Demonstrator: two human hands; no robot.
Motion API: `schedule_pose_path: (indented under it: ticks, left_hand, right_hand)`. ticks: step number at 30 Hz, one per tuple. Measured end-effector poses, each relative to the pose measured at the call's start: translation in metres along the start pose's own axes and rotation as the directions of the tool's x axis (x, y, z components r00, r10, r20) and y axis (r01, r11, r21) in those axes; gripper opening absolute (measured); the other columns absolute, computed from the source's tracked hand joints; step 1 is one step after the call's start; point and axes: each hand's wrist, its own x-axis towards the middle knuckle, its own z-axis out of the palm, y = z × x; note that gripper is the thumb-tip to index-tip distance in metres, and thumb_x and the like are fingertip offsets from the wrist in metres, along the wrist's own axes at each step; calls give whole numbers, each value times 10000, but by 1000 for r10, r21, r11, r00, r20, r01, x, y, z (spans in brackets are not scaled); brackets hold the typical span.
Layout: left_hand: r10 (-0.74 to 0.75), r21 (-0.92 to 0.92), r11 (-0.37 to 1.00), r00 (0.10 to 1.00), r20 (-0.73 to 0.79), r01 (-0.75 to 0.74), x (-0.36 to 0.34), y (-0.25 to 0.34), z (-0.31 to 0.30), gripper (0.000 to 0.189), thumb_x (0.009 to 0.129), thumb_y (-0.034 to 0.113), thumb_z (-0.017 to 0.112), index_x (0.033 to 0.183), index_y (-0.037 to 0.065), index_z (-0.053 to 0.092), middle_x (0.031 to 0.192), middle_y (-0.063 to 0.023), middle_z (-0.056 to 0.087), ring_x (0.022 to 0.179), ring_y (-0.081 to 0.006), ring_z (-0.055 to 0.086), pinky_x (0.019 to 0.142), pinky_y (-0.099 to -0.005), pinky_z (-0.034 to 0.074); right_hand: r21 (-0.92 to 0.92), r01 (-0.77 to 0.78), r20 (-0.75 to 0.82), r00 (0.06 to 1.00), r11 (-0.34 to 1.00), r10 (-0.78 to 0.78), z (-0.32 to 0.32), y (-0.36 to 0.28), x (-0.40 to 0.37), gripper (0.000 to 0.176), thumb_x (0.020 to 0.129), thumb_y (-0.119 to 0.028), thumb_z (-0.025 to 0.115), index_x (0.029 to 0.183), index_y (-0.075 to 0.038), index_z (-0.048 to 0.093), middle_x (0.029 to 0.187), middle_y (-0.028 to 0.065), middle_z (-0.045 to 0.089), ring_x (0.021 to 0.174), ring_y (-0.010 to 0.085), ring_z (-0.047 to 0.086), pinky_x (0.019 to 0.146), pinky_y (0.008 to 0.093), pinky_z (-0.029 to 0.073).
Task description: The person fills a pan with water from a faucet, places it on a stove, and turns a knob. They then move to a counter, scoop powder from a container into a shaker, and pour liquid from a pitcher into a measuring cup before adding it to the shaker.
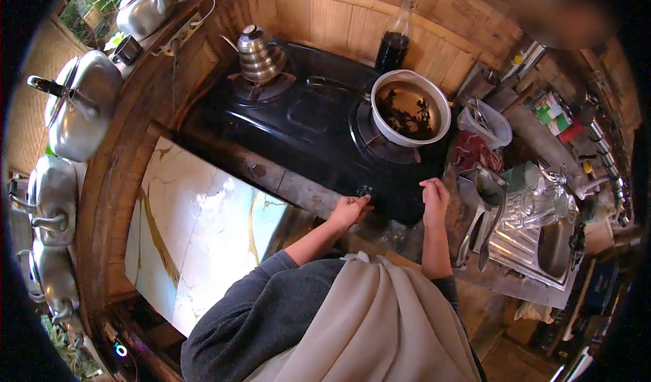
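At the front edge of the black gas stove (298, 121), my left hand (348, 211) is closed around a control knob (365, 191), its fingers partly hiding it. My right hand (435, 196) hovers by the stove's front right corner, fingers curled in and nothing showing in them. Behind it, a light metal pot (444, 104) sits on the right burner (388, 153). Brownish liquid and dark leaf-like pieces (410, 114) are in the pot. On the left burner stands a steel gooseneck kettle (260, 56).
A glass bottle of dark liquid (393, 46) stands behind the pot. To the right are a plastic tub (500, 126), a dark red cloth (477, 151), glasses (536, 202) and a steel sink (557, 246). A marble-patterned surface (203, 226) lies front left; several kettles (85, 104) line the left ledge.
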Motion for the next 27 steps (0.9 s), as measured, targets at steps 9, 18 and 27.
schedule_pose_path:
  ticks: [9,18,27]
  left_hand:
    - [-82,-311,942,986,145,124,2,-5,1,349,908,330,509,842,-7,574,532,38,361,434,-75,281,426,-249,239]
    - [-106,-321,929,962,250,185,4,-9,-4,370,926,337,473,920,-17,579,571,38,397,462,-73,298,444,-231,247]
    - [-119,-237,958,974,191,163,-9,-4,2,402,910,415,482,925,27,587,601,32,445,497,-65,345,458,-206,282]
  right_hand:
    - [-14,-5,13,1000,1000,5,-1,2,-1,158,836,-117,506,715,-67,595,522,-74,354,463,19,311,432,210,217]
    - [-90,77,-8,997,993,-78,1,7,1,133,838,-71,527,726,-57,598,546,-105,363,475,-8,312,435,196,201]
    - [-90,29,-66,997,996,-35,2,-7,-7,136,871,-135,526,813,-54,618,563,-53,449,491,35,404,457,205,312]
